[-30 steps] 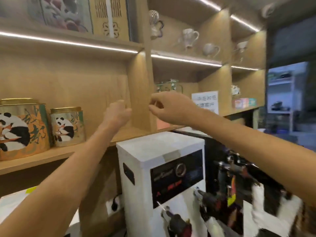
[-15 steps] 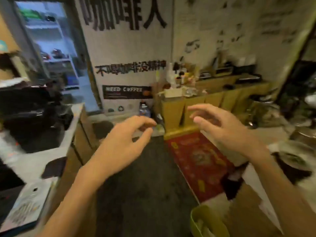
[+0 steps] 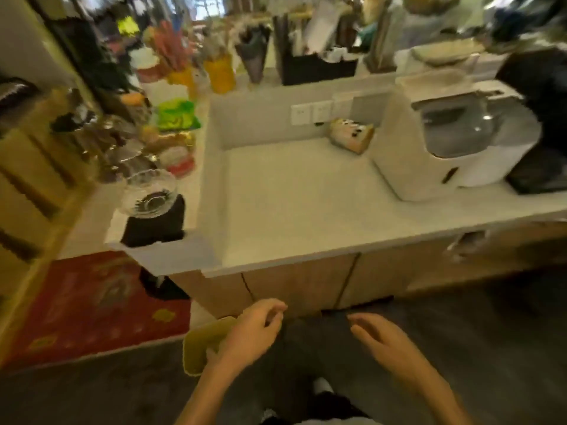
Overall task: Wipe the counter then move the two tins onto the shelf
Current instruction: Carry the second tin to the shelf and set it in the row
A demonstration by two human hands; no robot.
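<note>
Your view has swung from shelf to pale speckled stone counter point(image 3: 294, 194). Left hand point(image 3: 251, 335) and right hand point(image 3: 386, 345) hang loose, empty. Risk: motion blur hides obstacles.

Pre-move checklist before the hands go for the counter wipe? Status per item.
1. Both hands in view: ok. Left hand and right hand hang low in front of the cabinet.
2. Hands free: right hand ok, open and empty. Left hand cannot tell; a yellow-green item sits beside or behind it, grip unclear.
3. Wiping cloth identified: cannot tell. That item may be a cloth or a bin on the floor.
4. Counter centre free to wipe: ok.
5. Obstacles at the edges: not ok. A panda-print tin lies tilted at the back wall; a white appliance stands on the right.
6. Second tin located: not ok, only one visible here.
</note>
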